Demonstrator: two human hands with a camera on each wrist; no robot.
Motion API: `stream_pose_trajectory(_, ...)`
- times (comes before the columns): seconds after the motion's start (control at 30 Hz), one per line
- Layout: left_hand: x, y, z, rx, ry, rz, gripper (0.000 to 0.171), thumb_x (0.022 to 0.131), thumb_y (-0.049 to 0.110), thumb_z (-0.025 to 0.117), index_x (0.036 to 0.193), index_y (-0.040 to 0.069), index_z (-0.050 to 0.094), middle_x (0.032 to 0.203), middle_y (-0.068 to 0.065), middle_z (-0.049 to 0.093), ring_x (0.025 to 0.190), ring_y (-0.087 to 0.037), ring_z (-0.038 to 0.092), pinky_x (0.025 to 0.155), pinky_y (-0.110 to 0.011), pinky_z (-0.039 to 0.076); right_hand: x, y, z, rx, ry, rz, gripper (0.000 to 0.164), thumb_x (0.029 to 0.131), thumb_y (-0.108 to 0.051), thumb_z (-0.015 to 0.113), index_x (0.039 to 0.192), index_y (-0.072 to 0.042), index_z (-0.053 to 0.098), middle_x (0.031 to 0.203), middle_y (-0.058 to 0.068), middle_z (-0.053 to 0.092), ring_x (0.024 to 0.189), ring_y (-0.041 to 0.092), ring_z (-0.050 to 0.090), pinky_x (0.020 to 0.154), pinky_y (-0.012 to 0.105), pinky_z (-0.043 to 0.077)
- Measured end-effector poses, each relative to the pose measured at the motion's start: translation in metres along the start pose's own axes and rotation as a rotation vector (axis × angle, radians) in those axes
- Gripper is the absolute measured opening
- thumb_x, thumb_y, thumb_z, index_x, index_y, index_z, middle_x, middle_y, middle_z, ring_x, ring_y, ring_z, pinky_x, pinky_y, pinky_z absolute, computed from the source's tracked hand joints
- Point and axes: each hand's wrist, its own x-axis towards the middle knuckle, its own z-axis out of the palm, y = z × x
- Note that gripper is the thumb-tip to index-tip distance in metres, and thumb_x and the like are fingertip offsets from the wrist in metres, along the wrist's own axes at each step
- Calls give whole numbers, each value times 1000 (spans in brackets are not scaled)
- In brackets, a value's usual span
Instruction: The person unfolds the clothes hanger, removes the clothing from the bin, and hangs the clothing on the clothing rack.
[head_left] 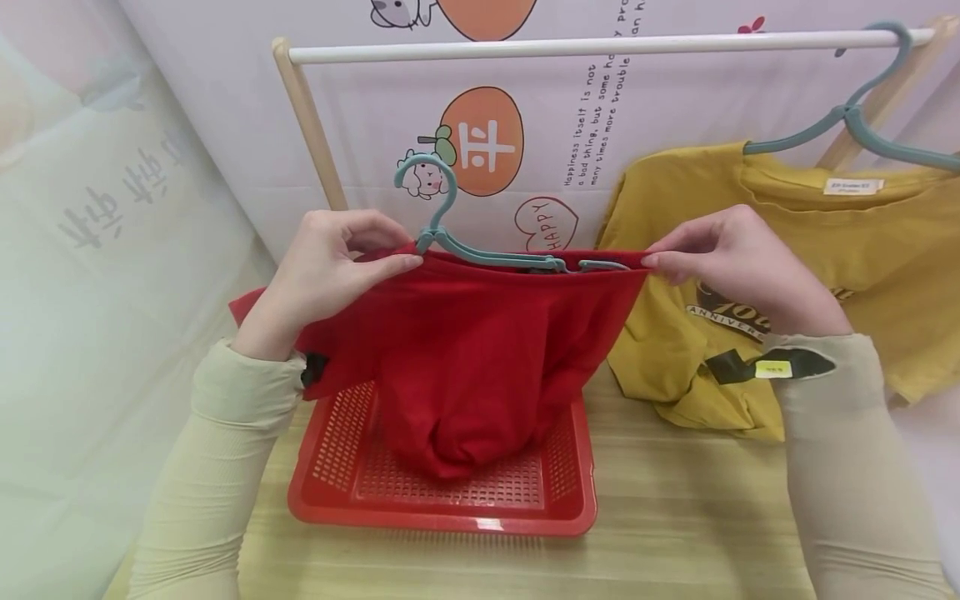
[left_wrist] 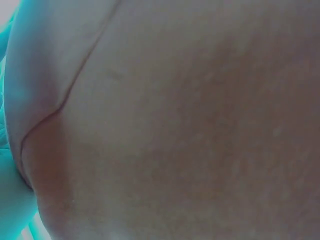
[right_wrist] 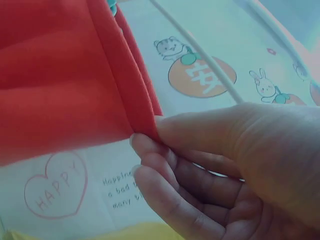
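Observation:
A red garment (head_left: 480, 358) hangs between both hands, its lower part bunched above a red basket (head_left: 517, 523). At its top edge, my left hand (head_left: 330, 267) pinches the cloth beside the hook of a blue-green hanger (head_left: 438, 208). The hanger's arm runs along the garment's opening, partly inside it. With thumb and fingers, my right hand (head_left: 731, 258) pinches the right corner of that edge; the right wrist view shows the folded hem (right_wrist: 142, 107) between them. Skin fills nearly all of the left wrist view, so the left fingertips are hidden there.
Behind the garment stands a rack with a white rail (head_left: 525, 47) and wooden posts. A mustard yellow T-shirt (head_left: 675, 192) hangs at the right on another blue-green hanger (head_left: 806, 137). The basket rests on a wooden table (head_left: 660, 517). A printed sheet (head_left: 585, 100) covers the back.

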Motion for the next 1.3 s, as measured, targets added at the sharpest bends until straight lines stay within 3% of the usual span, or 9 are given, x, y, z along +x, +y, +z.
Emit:
stream_pose_trajectory(0.17,1,-3,3,-4,5,9,13,86,15,84,98,12,79,87,8,75,76,-9,71,72,-26,57,2,-11,0,29,12,28,38,87,-44,81,107,-12,81,91,6,77,88,26,66,68,33,52)
stream_pose_trajectory(0.3,3,-4,5,-16,21,20,13,86,14,85,97,11,79,87,8,75,76,-10,71,72,-26,57,5,-21,3,57,30,29,37,85,-44,83,104,-12,81,87,5,76,83,24,67,66,34,50)
stream_pose_trajectory(0.83,8,1,15,-51,17,34,12,86,16,85,96,13,79,87,10,74,78,-8,71,75,-28,58,16,-63,28,151,-26,-97,25,85,-26,86,92,-2,80,80,10,75,70,26,70,66,30,60)
stream_pose_trajectory(1.07,10,2,24,-62,0,14,11,87,16,84,96,12,80,89,4,75,79,-11,71,76,-27,58,20,-77,41,189,-58,-156,23,85,-24,86,90,-3,80,82,12,74,71,27,71,67,31,61)
stream_pose_trajectory(1.3,11,4,33,-117,-23,56,9,87,14,83,95,12,79,88,8,75,81,-10,71,78,-30,59,23,-89,54,258,-75,-196,22,86,-23,86,90,-3,80,84,13,75,72,29,71,69,34,62)
